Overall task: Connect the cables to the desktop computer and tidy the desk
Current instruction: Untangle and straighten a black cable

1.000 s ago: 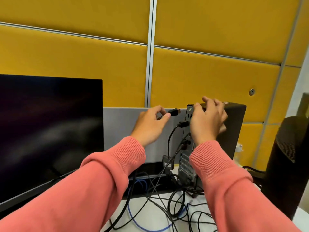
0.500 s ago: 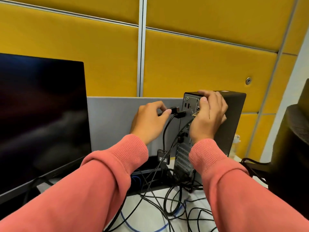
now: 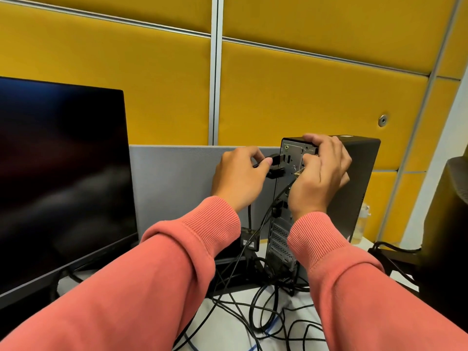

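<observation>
A slim black desktop computer stands upright on the desk with its grey rear port panel turned toward me. My left hand pinches a black cable plug between thumb and forefinger, its tip right at the upper ports. A second black plug sits just below it at the panel. My right hand grips the top rear edge of the computer, fingers curled over it. Several black cables and a blue one hang from the panel and lie tangled on the white desk.
A dark monitor fills the left side. A grey low divider and yellow wall panels stand behind. A black chair back rises at the right edge. A small adapter block hangs on a cable below my left wrist.
My left hand has carried the plug rightward, from clear of the computer up to its port panel. My right hand stayed on the computer's top edge. The view has moved closer.
</observation>
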{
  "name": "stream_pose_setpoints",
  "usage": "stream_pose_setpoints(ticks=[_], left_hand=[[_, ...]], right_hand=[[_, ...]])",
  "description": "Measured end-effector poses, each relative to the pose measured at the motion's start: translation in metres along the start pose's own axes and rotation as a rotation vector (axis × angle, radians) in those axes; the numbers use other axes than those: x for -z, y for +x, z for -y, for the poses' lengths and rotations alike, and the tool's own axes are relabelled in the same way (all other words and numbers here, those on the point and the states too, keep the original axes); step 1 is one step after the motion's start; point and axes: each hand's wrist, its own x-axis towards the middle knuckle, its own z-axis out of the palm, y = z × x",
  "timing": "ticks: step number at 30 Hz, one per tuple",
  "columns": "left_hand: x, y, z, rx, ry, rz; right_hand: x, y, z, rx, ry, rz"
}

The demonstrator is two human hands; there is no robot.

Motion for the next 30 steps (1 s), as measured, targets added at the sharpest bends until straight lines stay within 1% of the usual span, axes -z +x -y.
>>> stream_pose_setpoints(ticks=[7,13,15,18,20,22,30], left_hand=[[-0.007,0.002,-0.007,-0.005,0.032,0.004],[-0.005,-0.002,-0.008,-0.060,0.042,0.090],[0.000,-0.002,-0.008,-0.132,0.110,0.106],[0.008,0.000,-0.006,-0.317,0.416,0.140],[0.011,0.002,-0.007,-0.381,0.539,0.134],[0.012,0.004,-0.010,-0.410,0.566,0.128],[0.014,0.009,-0.021,-0.435,0.530,0.153]], right_hand=[[-0.001,-0.001,0.000,0.017,-0.013,-0.011],[-0.001,-0.001,0.000,0.023,-0.015,-0.018],[-0.002,-0.001,0.000,0.026,-0.019,-0.022],[-0.002,-0.001,0.001,0.026,-0.030,-0.023],[-0.002,-0.001,0.001,0.024,-0.034,-0.017],[-0.002,-0.001,0.001,0.023,-0.033,-0.012],[-0.001,0.000,0.001,0.019,-0.015,-0.014]])
